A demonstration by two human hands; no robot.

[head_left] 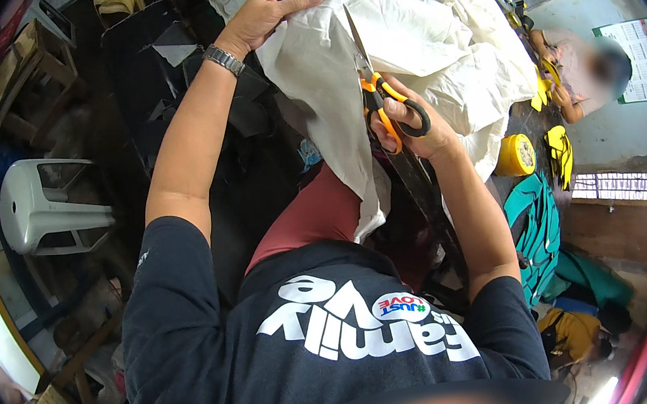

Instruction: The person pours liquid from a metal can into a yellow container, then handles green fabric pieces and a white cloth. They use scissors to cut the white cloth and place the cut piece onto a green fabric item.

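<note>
In a cluttered workroom, left hand (268, 11) clutches white cloth (370, 51); right hand (419, 122) grip closed through orange-handled scissors (378, 86).

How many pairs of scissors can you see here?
1. The orange-handled scissors are in the right hand, blades up against the white cloth that the left hand grips. More may lie hidden under the fabric.

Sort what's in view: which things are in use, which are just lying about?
In use: white cloth, orange-handled scissors, left hand, right hand.
Lying about: white plastic stool, yellow tape roll, teal cloth, wooden crate.
</note>
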